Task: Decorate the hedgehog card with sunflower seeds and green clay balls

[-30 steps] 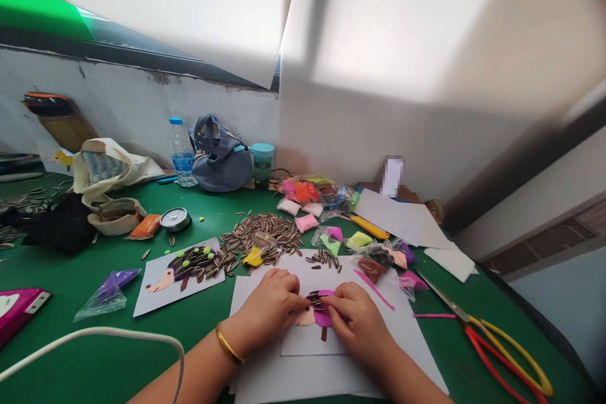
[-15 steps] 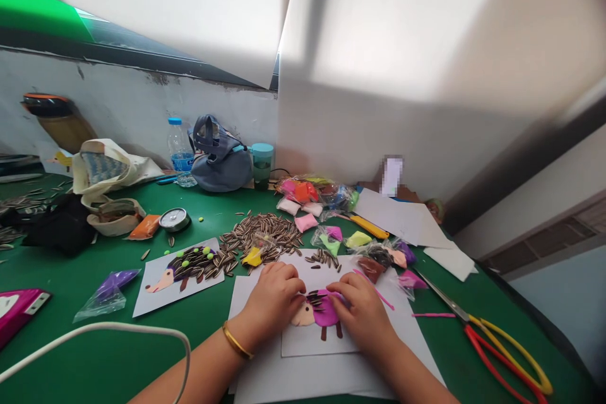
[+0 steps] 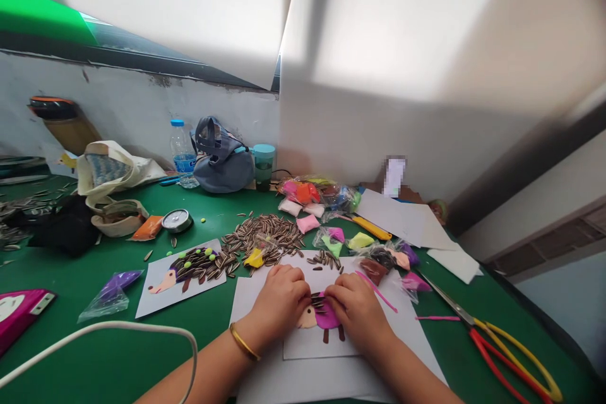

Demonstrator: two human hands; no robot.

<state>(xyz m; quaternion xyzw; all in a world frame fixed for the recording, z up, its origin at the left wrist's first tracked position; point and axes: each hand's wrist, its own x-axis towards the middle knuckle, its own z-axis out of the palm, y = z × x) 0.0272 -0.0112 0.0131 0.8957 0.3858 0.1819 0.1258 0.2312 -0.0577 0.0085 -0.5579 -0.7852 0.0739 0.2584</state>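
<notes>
Lower centre of frame: we note a clay hedgehog [image 3: 327,320], magenta body, peach face, dark eye, brown legs, sunflower seeds [image 3: 319,305] for spines. Left hand [image 3: 280,300], right hand [image 3: 360,310] flank it, fingers curled; whether gripping anything, we cannot tell.

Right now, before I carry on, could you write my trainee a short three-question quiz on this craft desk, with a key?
1. Which wrist wears the gold-coloured bangle? A) left B) right
2. True or false: the long metal scissors with red and yellow handles lie to the right of the right hand.
3. Fill in: the flat magenta hedgehog figure on white paper shows ___ brown legs.

Key: 1. A; 2. true; 3. two
</notes>
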